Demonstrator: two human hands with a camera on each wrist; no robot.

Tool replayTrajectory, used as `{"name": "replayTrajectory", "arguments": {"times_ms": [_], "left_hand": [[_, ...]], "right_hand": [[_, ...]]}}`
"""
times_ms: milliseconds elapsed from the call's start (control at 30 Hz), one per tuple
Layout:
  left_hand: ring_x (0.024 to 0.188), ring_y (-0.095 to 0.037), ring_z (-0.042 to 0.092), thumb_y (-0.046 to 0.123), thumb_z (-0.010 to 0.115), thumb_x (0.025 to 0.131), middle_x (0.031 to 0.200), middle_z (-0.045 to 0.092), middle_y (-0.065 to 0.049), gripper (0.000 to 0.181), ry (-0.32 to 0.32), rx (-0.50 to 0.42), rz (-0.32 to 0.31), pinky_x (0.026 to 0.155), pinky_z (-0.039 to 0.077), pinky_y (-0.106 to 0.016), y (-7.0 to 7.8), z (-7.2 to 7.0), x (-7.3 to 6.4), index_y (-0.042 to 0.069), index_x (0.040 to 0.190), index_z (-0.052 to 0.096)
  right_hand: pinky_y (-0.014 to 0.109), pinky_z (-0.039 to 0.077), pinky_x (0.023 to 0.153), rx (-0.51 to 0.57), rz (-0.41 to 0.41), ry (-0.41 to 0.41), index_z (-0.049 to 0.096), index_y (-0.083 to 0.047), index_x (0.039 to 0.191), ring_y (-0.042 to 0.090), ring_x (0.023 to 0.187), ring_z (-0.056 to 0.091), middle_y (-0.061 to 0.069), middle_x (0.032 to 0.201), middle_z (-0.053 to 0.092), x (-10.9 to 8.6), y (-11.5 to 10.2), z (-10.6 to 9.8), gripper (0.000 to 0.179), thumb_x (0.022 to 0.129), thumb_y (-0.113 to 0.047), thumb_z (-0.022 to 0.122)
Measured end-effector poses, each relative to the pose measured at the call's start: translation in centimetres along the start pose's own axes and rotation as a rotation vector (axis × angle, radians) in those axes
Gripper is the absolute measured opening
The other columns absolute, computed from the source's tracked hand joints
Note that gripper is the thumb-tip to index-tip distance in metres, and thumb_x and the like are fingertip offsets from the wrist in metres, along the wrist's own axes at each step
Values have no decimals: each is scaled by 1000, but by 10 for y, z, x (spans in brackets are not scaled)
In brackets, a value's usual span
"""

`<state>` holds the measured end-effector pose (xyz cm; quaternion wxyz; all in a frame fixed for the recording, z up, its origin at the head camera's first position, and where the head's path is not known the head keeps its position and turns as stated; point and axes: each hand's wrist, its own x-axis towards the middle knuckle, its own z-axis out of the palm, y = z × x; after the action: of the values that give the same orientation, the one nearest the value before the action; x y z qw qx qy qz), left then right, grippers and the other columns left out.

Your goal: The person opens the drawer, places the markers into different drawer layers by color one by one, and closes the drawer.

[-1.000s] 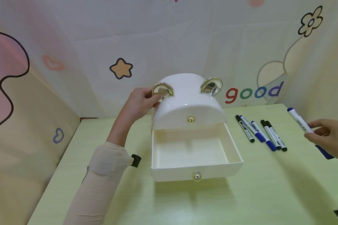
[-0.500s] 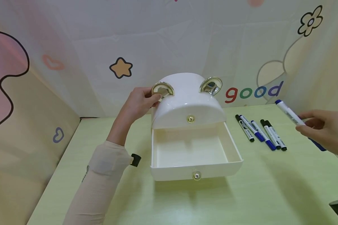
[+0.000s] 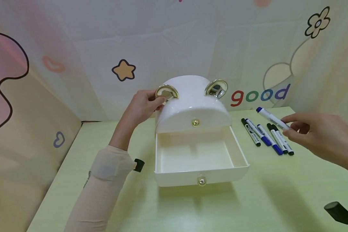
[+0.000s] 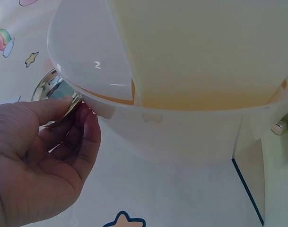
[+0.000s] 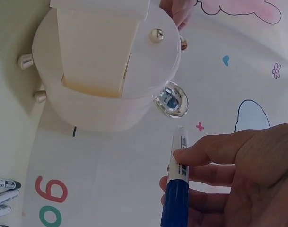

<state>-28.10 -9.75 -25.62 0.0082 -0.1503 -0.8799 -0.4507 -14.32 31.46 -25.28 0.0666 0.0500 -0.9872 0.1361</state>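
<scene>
A white storage box (image 3: 191, 93) with two gold ear-shaped parts stands on the table, its drawer (image 3: 177, 179) pulled out toward me and bare inside. Thumb and fingers of my left hand (image 3: 143, 104) pinch the box's left gold ear (image 3: 168, 91). In the left wrist view, that ear (image 4: 54, 90) sits between thumb and fingertips. To the right of the box, my right hand (image 3: 322, 132) holds a white whiteboard marker (image 3: 271, 118) with blue ends above the table. Its blue cap (image 5: 176, 201) shows in the right wrist view, thumb on the white barrel.
Several black and blue markers (image 3: 267, 137) lie side by side on the pale green table (image 3: 110, 196), right of the box and below the held marker. A printed cloth backdrop (image 3: 119, 32) stands behind and along the sides.
My right hand has moved left with the marker, from the right edge of the head view to over the row of markers. The left hand and the box have stayed put.
</scene>
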Motion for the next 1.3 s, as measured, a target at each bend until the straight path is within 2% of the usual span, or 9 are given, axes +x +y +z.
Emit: {"name": "replayTrajectory", "arguments": {"times_ms": [333, 600, 733, 933, 1300], "left_hand": [[94, -24, 63, 19, 59, 103, 98, 69, -12, 23, 0, -12, -3, 77, 47, -31, 1, 0, -1, 1, 107, 72], [93, -24, 62, 19, 60, 104, 97, 69, -12, 23, 4, -4, 9, 76, 46, -30, 0, 0, -1, 0, 105, 72], [93, -24, 63, 19, 60, 104, 99, 69, -13, 23, 3, -1, 1, 77, 47, -30, 1, 0, 0, -1, 107, 71], [93, -24, 62, 19, 60, 104, 98, 69, -13, 23, 6, 1, 2, 76, 46, -30, 1, 0, 0, -1, 106, 71], [92, -24, 64, 19, 60, 104, 98, 70, -13, 23, 8, 2, 10, 76, 47, -30, 1, 0, 0, -1, 106, 72]], "right_hand": [[31, 36, 51, -11, -69, -55, 71, -3, 124, 16, 69, 53, -5, 85, 66, -4, -27, 1, 31, 97, -19, 71], [28, 38, 53, 16, -182, -17, 76, -13, 117, 9, 64, 54, -12, 81, 63, -4, -44, 7, 23, 95, -18, 74], [28, 39, 52, 23, -209, -2, 78, -16, 114, 10, 67, 53, -12, 82, 64, -3, -52, 10, 21, 94, -17, 75], [28, 36, 49, 20, -234, -21, 78, -13, 115, 13, 66, 48, -8, 84, 65, -1, -65, 11, 22, 93, -14, 74], [29, 39, 52, 44, -282, -69, 78, -14, 114, 13, 70, 52, -7, 86, 66, 3, -86, 13, 22, 92, -11, 76]]}}
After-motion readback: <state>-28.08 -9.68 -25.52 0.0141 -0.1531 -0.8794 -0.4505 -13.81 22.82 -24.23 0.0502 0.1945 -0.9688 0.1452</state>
